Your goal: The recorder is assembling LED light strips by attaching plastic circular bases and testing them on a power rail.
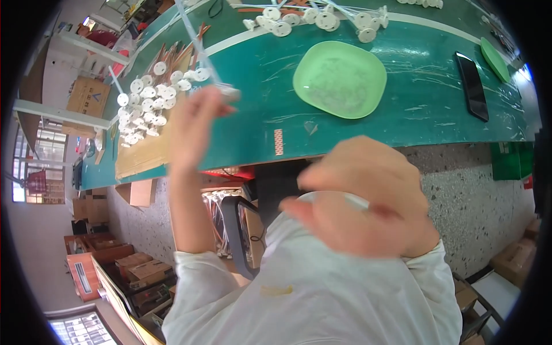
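My left hand (198,115) is closed on a long pale rod with a white round end piece (230,92), held above the green table (253,126). The rod (192,37) slants up and away over the table. Nearer to me, above my lap, is my right hand (368,195), smeared by motion. Its fingers look bent, but whether they hold anything is hard to make out. Beside my left hand, many rods with white round, holed ends (148,103) lie piled on a brown cardboard sheet (144,158).
A light green tray (342,80) sits mid-table, with a black phone (471,86) to its right. Another green dish (494,60) lies beyond the phone. More white-ended rods (322,20) rest at the back. Below stand a dark chair frame (238,230) and cardboard boxes (144,270).
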`<state>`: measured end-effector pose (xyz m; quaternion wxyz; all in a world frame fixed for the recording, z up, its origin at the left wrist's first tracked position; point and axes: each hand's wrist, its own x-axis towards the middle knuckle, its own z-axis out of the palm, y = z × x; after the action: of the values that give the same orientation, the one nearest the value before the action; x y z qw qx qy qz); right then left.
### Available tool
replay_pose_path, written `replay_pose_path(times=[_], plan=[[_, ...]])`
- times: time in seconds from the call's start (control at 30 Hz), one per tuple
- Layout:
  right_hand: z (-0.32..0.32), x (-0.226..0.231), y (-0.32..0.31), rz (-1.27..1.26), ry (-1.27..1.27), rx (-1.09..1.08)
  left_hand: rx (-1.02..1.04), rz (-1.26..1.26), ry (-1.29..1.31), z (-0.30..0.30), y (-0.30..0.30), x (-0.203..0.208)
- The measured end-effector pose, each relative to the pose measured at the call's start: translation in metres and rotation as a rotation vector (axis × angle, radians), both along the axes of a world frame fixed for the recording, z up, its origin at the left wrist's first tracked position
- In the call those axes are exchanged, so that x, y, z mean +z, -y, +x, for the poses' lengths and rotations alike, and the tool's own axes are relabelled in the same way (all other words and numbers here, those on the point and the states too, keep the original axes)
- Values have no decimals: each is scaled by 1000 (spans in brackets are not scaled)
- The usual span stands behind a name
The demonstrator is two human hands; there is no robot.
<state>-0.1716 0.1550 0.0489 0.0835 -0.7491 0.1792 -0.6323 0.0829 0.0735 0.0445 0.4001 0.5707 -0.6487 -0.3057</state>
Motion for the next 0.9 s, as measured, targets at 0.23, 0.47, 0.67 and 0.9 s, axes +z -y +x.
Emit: replay_pose_path(times=[0.23,0.47,0.67,0.9], plan=[[-9,43,-18,219,180,149,203,-99,969,129,101,28],[-6,31,-4,214,98,-3,197,-128,1253,110,127,17],[-43,2,62,-47,-233,-195,196,-352,1094,52,153,21],[-94,-67,96,617,64,-585,113,-495,784,-30,223,-20]])
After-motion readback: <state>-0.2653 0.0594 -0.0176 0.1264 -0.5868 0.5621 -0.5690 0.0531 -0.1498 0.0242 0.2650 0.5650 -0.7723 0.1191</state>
